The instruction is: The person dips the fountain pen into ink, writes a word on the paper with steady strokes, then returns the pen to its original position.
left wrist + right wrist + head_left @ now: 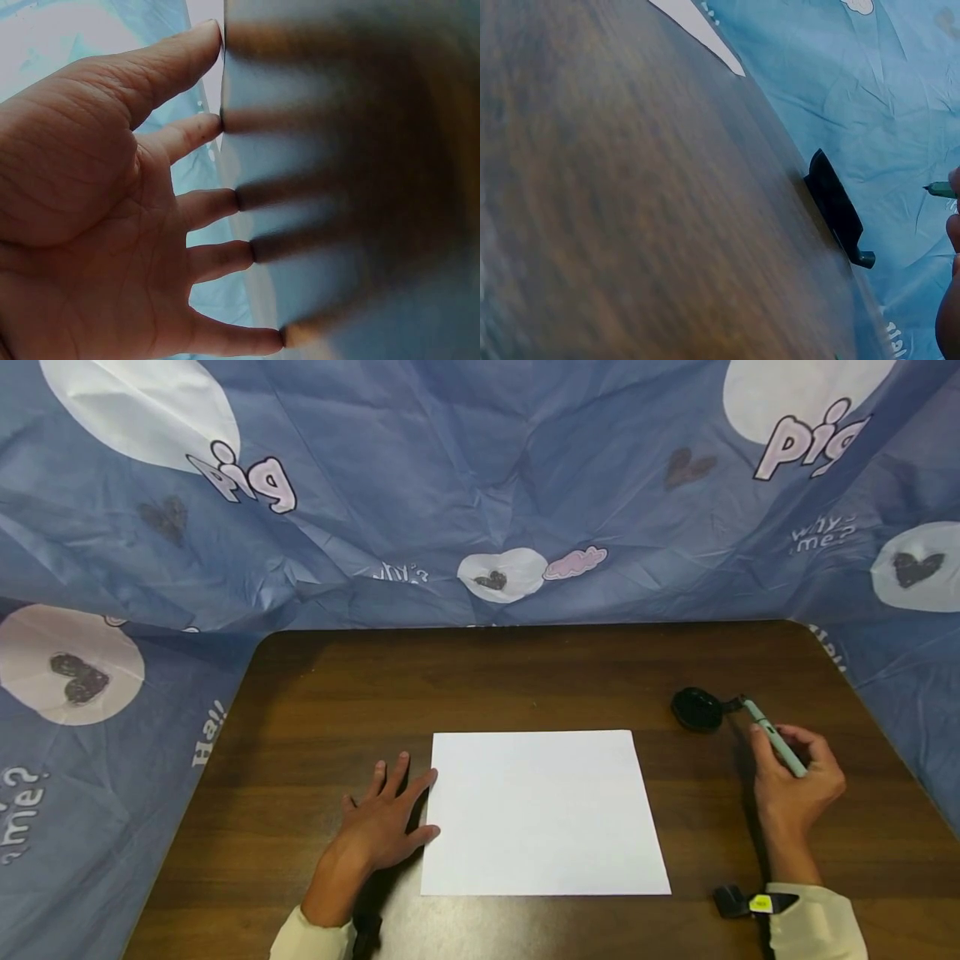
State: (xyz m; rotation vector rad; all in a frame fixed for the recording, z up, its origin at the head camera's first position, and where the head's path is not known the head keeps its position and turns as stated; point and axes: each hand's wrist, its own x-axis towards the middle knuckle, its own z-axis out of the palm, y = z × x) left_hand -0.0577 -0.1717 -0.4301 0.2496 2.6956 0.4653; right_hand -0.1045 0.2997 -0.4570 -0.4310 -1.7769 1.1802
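A blank white sheet of paper [543,814] lies flat on the brown wooden table [525,681]. My left hand [380,827] has its fingers spread, with the thumb and index fingertip at the paper's left edge. In the left wrist view, the fingertips of that left hand [112,202] touch the dark tabletop. To the right of the paper, my right hand [798,785] pinches a light green pen [776,739], its dark tip pointing up and left. Near that tip is a round, shallow black object [697,709] with a short tab. The right wrist view shows the pen [940,190] only partly.
Blue printed cloth [450,485] hangs behind the table and down both sides. Each wrist wears a dark strapped device; the right one [753,902] has a yellow label. The table's far edge runs straight between rounded corners.
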